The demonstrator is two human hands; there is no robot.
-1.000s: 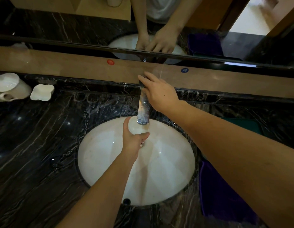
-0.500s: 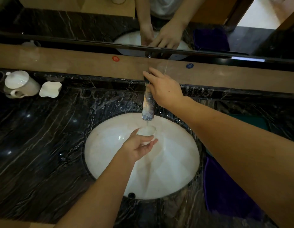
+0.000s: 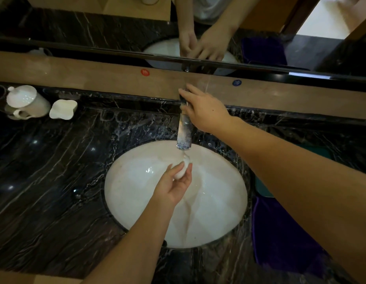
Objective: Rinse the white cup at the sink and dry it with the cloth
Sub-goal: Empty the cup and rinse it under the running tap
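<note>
The left hand (image 3: 173, 185) holds the white cup (image 3: 181, 171) over the white sink (image 3: 219, 212). Its fingers (image 3: 187, 171) are curled around the cup, and the cup pokes out past the fingertips, right under the tap (image 3: 183, 128). Water falls on it there. The right hand (image 3: 204, 111) rests on top of the tap with its fingers wrapped over it. The purple cloth (image 3: 280, 238) lies on the dark counter (image 3: 55, 181), well apart from both hands, beside the sink.

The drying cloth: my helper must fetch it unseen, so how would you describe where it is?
Find the white sink in the dark marble counter. The cloth lies right of it, under the person's right forearm. It is the only deep purple thing there.
</note>
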